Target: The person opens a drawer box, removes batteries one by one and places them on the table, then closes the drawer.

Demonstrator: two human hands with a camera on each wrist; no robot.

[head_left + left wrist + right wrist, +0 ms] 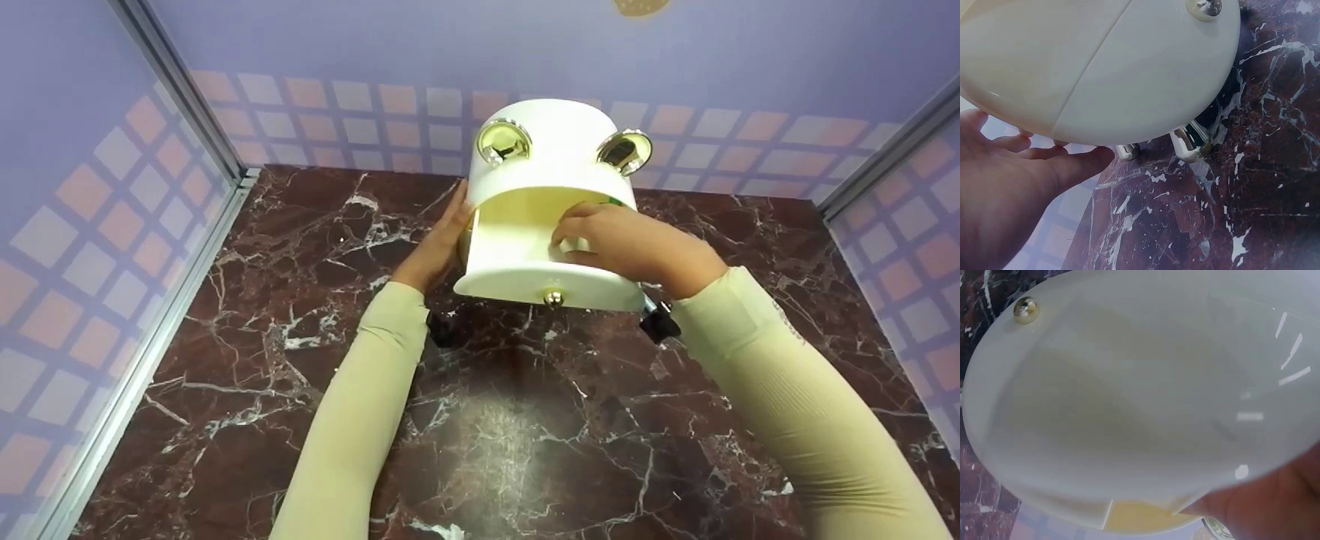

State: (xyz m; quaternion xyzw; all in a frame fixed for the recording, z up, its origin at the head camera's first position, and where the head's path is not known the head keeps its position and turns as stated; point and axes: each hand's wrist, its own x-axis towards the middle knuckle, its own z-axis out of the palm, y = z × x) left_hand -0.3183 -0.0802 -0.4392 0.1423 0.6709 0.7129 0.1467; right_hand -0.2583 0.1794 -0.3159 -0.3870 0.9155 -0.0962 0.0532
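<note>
A glossy white box with a rounded top [551, 124] stands on the marble-patterned surface, with two shiny gold discs [505, 142] on it like ears. Its front compartment is open, showing a pale yellow inside [517, 214] and a rounded front panel [502, 283] with a small gold knob [553, 298]. My left hand [442, 232] rests on the box's left side, fingers fairly straight. Inside the compartment, at its right, my right hand [619, 236] has bent fingers and thumb; whether they hold anything is hidden. A bit of green [615, 201] shows behind this hand.
Shiny metal legs [1190, 140] lift the box off the dark red marbled surface [510, 420]. Behind it stands a lilac wall [360, 45] with pink and white squares, and more panels rise at the left and right. A metal rail [187, 270] runs along the left edge.
</note>
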